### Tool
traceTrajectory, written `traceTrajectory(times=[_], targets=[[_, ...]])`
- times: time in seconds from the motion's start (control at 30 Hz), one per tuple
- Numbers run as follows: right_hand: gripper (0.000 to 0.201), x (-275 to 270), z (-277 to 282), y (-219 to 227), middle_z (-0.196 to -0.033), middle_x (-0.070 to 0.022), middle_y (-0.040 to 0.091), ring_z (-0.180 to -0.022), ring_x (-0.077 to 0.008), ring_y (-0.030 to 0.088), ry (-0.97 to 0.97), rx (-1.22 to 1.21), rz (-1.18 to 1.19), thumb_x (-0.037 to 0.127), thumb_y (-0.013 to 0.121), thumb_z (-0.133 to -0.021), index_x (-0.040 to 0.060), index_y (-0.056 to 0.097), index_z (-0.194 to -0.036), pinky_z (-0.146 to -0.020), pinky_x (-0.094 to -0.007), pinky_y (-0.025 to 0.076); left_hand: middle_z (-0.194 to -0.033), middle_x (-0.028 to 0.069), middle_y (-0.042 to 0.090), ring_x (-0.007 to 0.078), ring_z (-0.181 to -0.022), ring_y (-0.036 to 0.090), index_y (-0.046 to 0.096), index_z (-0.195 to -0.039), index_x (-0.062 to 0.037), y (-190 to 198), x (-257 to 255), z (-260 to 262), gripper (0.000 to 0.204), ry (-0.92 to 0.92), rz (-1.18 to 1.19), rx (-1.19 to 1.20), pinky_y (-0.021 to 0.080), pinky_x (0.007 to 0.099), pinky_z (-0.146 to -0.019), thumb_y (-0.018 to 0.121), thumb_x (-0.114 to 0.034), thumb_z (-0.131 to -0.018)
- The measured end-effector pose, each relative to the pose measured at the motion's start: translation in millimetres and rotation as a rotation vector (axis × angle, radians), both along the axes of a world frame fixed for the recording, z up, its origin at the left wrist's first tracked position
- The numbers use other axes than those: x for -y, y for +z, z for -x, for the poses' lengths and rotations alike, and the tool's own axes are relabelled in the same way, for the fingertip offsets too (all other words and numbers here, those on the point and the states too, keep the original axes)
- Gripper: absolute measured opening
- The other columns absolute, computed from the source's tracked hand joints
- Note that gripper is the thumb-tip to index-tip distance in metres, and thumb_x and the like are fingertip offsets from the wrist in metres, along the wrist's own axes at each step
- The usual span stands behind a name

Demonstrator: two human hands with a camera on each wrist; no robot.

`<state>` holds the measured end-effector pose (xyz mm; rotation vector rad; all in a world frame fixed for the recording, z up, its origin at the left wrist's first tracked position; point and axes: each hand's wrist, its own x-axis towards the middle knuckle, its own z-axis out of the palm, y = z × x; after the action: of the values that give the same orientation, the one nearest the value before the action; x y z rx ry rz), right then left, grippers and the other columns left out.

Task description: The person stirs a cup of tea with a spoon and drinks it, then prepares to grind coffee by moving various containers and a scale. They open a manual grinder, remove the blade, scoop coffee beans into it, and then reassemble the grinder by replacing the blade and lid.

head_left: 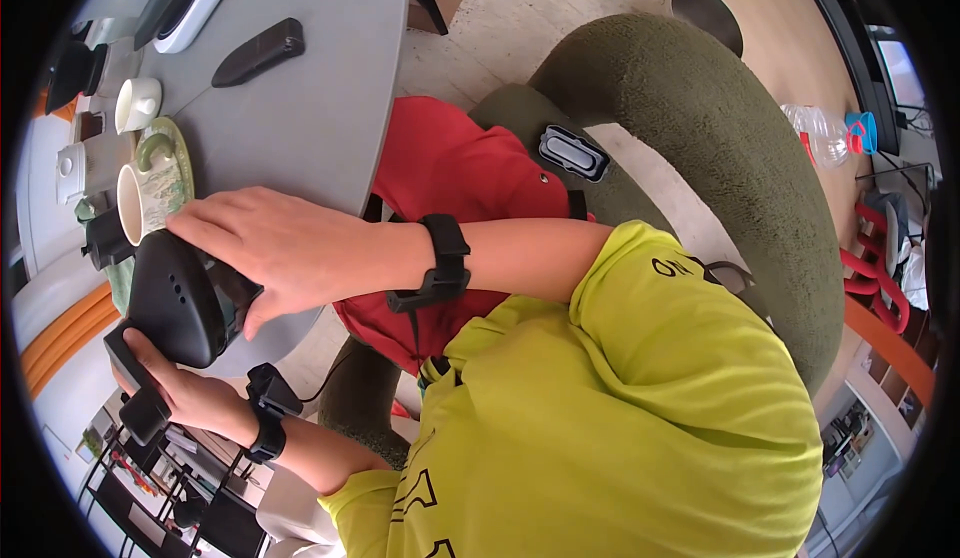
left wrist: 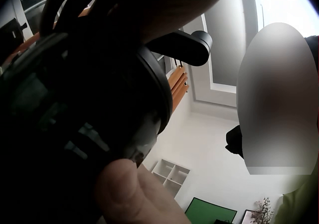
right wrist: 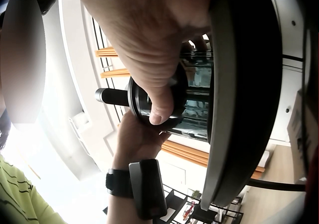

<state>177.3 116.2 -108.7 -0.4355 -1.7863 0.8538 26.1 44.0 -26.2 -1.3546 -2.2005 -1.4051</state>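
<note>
Two hands close around one black container [head_left: 175, 293], which sits between them. The right hand [head_left: 285, 243] has its thumb on the dark collar [right wrist: 182, 89] and its fingers bent round the clear body [right wrist: 197, 114]; the left hand [head_left: 190, 393] grips the opposite side, near the jutting black arm [head_left: 145, 416]. The table [head_left: 310, 88] lies close under them, though I cannot tell whether it bears the container. The shell looks stiff, smooth and probably slippery; the clear wall may be brittle, and the weight is likely moderate. The collar seems the surest hold, the arm a poor one for lifting. Just beyond the right hand's fingertips is a patterned mug [head_left: 160, 198]; farther out, toward that hand's right, are a cream cup [head_left: 140, 103], a dark case [head_left: 260, 53] and a black-and-white device [head_left: 195, 8].
</note>
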Motion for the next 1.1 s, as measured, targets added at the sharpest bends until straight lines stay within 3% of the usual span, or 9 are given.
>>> traceTrajectory(times=[0.2,0.3,0.7,0.77,0.87,0.9,1.0,1.07,1.1], targets=[[0.100,0,0,-1,-0.125,-0.0184,0.051,-0.116,-0.0350,0.051,-0.011,-0.023,-0.016,0.031,0.089,-0.052,-0.0050,0.038,-0.131,-0.098,-0.0412,0.041,-0.113,0.0142,0.060,0.0190,-0.099,0.058,0.055,-0.118,0.0054,2,3,-2,0.038,0.055,0.080,0.107,0.047,0.0312,-0.089,0.057,-0.027,-0.098],[0.100,0,1,-1,-0.124,-0.0184,0.052,-0.116,-0.0351,0.052,-0.016,-0.034,-0.017,0.031,0.089,-0.052,-0.0049,0.038,-0.130,-0.098,-0.0410,0.041,-0.131,0.0113,0.055,0.0183,-0.117,0.052,0.049,-0.134,0.0026,1,7,12,0.052,-0.167,0.093,0.414,0.036,0.0318,-0.105,0.056,-0.034,-0.097],[0.098,-3,1,-2,-0.119,-0.0210,0.054,-0.113,-0.0364,0.053,0.004,0.017,-0.043,0.034,0.088,-0.056,-0.0068,0.038,-0.130,-0.095,-0.0412,0.043,-0.142,0.0135,0.043,0.0214,-0.128,0.044,0.038,-0.141,0.0014,-3,15,14,0.045,-0.333,0.126,0.558,0.035,0.0365,-0.108,0.044,-0.020,-0.103],[0.101,-1,1,-3,-0.132,-0.0225,0.048,-0.120,-0.0385,0.049,0.042,0.006,0.014,0.030,0.087,-0.058,-0.0029,0.034,-0.137,-0.101,-0.0441,0.039,-0.136,0.0128,0.049,0.0196,-0.122,0.049,0.042,-0.139,0.0012,-8,15,15,0.046,-0.289,0.061,0.590,0.036,0.0348,-0.107,0.049,-0.025,-0.101],[0.100,-1,8,-4,-0.133,-0.0209,0.048,-0.120,-0.0392,0.049,0.034,-0.019,0.013,0.031,0.087,-0.059,-0.0001,0.036,-0.139,-0.102,-0.0448,0.039,-0.128,0.0115,0.055,0.0169,-0.116,0.052,0.049,-0.133,0.0004,-3,7,4,0.045,-0.246,0.019,0.590,0.036,0.0323,-0.105,0.056,-0.027,-0.098],[0.096,-1,10,-2,-0.126,-0.0194,0.051,-0.116,-0.0375,0.051,0.005,-0.004,-0.016,0.032,0.087,-0.057,-0.0011,0.038,-0.133,-0.098,-0.0433,0.041,-0.124,0.0136,0.058,0.0195,-0.114,0.056,0.051,-0.128,0.0041,-2,5,-1,0.038,-0.201,-0.003,0.536,0.043,0.0353,-0.101,0.053,-0.021,-0.100],[0.097,-2,16,-5,-0.123,-0.0189,0.054,-0.116,-0.0360,0.053,0.005,0.062,0.000,0.028,0.089,-0.056,-0.0016,0.039,-0.134,-0.098,-0.0415,0.042,-0.123,0.0110,0.058,0.0166,-0.112,0.055,0.053,-0.125,0.0021,-4,6,16,0.033,-0.394,0.000,0.448,0.043,0.0326,-0.099,0.055,-0.019,-0.099],[0.102,-8,18,-6,-0.130,-0.0243,0.048,-0.120,-0.0413,0.048,0.048,0.035,-0.053,0.026,0.087,-0.061,-0.0006,0.029,-0.141,-0.101,-0.0436,0.040,-0.121,0.0100,0.058,0.0157,-0.112,0.055,0.052,-0.126,0.0008,-5,10,27,0.033,-0.344,0.036,0.425,0.043,0.0307,-0.098,0.055,-0.017,-0.099],[0.103,-6,19,-4,-0.131,-0.0252,0.047,-0.120,-0.0423,0.047,0.057,0.042,-0.061,0.025,0.087,-0.062,-0.0006,0.028,-0.142,-0.101,-0.0439,0.040,-0.123,0.0086,0.057,0.0150,-0.114,0.053,0.050,-0.131,-0.0001,-7,14,35,0.035,-0.358,-0.039,0.658,0.043,0.0294,-0.098,0.054,-0.013,-0.099]])
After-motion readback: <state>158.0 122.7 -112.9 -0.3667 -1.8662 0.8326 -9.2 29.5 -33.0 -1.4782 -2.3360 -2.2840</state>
